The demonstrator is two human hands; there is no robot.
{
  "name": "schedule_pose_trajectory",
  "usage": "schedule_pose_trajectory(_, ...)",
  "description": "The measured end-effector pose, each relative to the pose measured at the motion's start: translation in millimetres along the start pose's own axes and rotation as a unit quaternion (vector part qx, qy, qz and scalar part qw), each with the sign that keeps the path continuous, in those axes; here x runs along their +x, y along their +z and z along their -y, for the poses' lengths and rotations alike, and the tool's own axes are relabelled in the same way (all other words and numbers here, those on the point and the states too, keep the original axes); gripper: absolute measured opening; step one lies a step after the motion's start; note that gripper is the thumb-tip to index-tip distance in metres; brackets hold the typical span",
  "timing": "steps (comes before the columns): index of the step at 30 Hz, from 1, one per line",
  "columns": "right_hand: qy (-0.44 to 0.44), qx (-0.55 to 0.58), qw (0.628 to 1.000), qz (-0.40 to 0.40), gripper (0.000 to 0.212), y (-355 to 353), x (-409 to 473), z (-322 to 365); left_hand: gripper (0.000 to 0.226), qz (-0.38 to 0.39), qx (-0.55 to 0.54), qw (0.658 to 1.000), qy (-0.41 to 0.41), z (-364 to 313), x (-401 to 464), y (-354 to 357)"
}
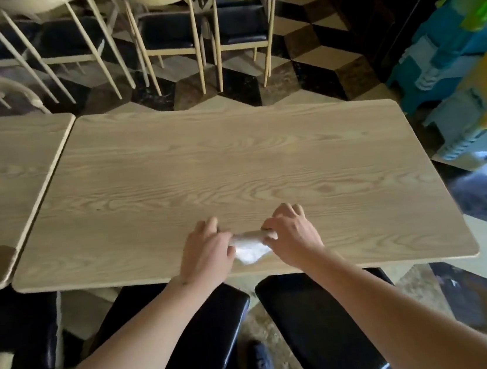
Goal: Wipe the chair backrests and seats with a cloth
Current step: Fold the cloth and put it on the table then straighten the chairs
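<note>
while both the left hand and right hand pinched the small white crumpled cloth on the pale wooden table, at six o'clock, a loose bundle risked smearing the black padded seats.

Pale ash-coloured table with darker wavy grain; white cloth. Chairs with cream frames and glossy black seats. Floor in a cube pattern of black, brown and cream tiles. Stacked plastic stools in blue, green and yellow.
</note>
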State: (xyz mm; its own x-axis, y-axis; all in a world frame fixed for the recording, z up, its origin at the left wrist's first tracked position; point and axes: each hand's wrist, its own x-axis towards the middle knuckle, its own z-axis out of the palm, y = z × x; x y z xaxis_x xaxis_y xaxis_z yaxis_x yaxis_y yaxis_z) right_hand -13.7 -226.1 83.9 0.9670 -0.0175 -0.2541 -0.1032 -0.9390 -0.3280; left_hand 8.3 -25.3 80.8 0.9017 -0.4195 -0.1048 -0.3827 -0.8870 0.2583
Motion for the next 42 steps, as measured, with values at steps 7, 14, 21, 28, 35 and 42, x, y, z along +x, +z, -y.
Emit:
schedule_pose_trajectory(7,-0.115,-0.039,0.982,-0.141,0.033,16.8,36.1,-28.0,0.022,-0.082,0.049,0.992,0.081,18.6,54.6,19.5)
schedule_pose_trajectory(14,-0.119,-0.070,0.990,-0.006,0.067,101.1,-5.6,-50.9,0.055,0.087,0.088,0.989,0.087,32.8,9.3,102.0)
schedule_pose_trajectory(21,-0.061,-0.095,0.989,0.094,0.088,127.8,-30.9,-47.9,0.093,0.182,0.116,0.975,0.051,41.0,-22.7,129.0)
schedule_pose_trajectory(28,0.009,-0.077,0.995,0.070,0.088,124.0,-53.2,-18.0,0.077,0.209,0.049,0.975,-0.052,39.7,-51.7,90.9)
schedule_pose_trajectory(35,0.164,0.150,0.965,0.141,0.063,180.1,-122.9,71.0,0.059,0.324,-0.013,0.938,-0.122,134.3,-162.7,46.6)
schedule_pose_trajectory(42,0.255,0.225,0.926,0.165,0.056,228.3,-194.6,185.6,0.057,0.355,-0.033,0.930,-0.086,214.7,-251.5,29.5)
